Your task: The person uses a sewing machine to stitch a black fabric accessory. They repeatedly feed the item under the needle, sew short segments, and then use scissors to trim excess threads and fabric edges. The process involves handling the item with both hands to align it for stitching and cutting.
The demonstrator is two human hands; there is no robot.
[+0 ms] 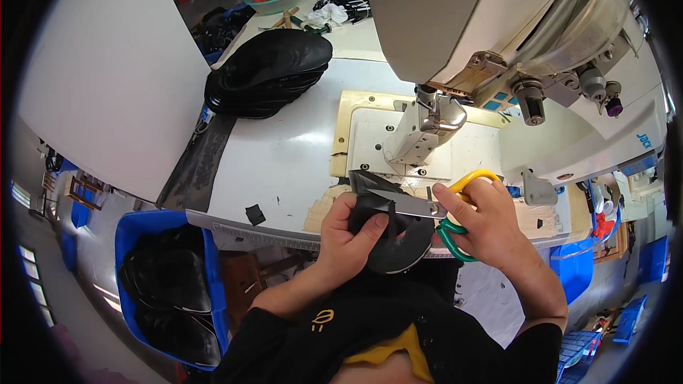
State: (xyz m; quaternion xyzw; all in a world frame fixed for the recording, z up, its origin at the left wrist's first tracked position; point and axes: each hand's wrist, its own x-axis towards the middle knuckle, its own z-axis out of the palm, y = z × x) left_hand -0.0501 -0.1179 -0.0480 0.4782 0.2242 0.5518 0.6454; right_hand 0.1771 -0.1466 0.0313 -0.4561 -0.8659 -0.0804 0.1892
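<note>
My left hand (341, 242) is closed on a black leather-like piece (398, 251) with a curved lower part, held just in front of the table edge. In my right hand (492, 224) is a pair of scissors (409, 204) with one yellow and one green handle loop. Its metal blades point left and lie against the top of the black piece, close to my left fingers. Whether the blades are spread is hard to make out. Beyond my hands stands the sewing machine's metal post (420, 139), with nothing lying on its top.
The machine head (455, 21) overhangs the right side. A stack of black curved pieces (270, 71) lies at the back left of the table. A blue bin (219, 291) of black pieces stands below left. Behind are a green bowl (274, 6) and a small black scrap (255, 214) nearer.
</note>
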